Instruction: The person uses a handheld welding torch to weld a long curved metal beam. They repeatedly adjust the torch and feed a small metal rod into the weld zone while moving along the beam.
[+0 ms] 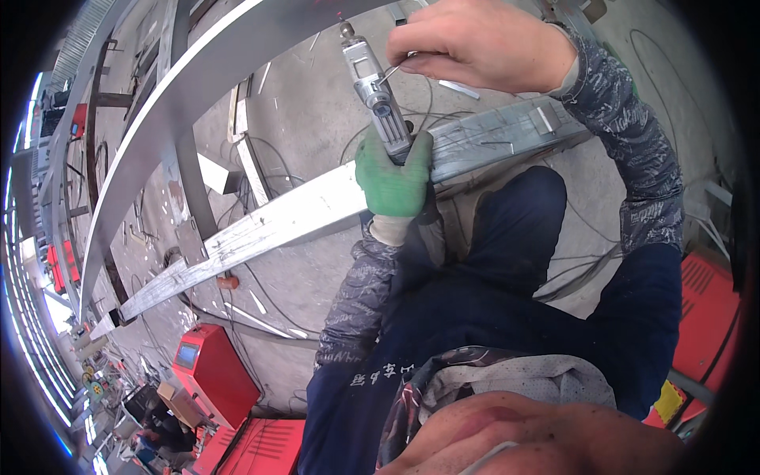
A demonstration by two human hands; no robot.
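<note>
My left hand (392,180), in a green glove, is closed round the grip of a silver-grey welding gun (364,77). The gun's nozzle points up and away, with a small red light spot at its tip. Bare, my right hand (479,49) pinches a thin metal rod (389,74), its end against the side of the gun body; the rod's exact kind does not show. Beneath the gun, a long rectangular metal beam (293,207) runs across in front of my knees.
A broad curved grey metal band (170,95) arches over the far left. Red machine cabinets stand at the lower left (226,380) and right (704,309). Cables and metal offcuts lie on the concrete floor (297,71). A person (170,431) is far off at the lower left.
</note>
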